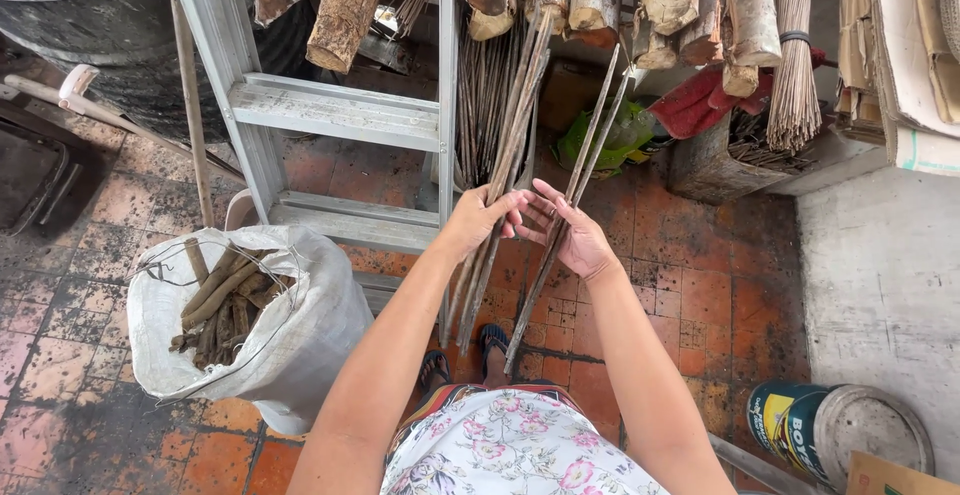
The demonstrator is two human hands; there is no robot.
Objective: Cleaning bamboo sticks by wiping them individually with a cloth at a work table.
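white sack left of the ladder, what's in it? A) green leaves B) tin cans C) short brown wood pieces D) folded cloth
C: the open white sack shows short brown wood pieces piled inside, left of the ladder.

Soft, even daylight fills the scene, bright on the pale wall (880,275) at right and dimmer toward the dark metal drum (90,25) at top left. Shadows are faint, with no hard glare. The wide lens bends the ladder (330,115) outward, and focus stays sharp throughout.
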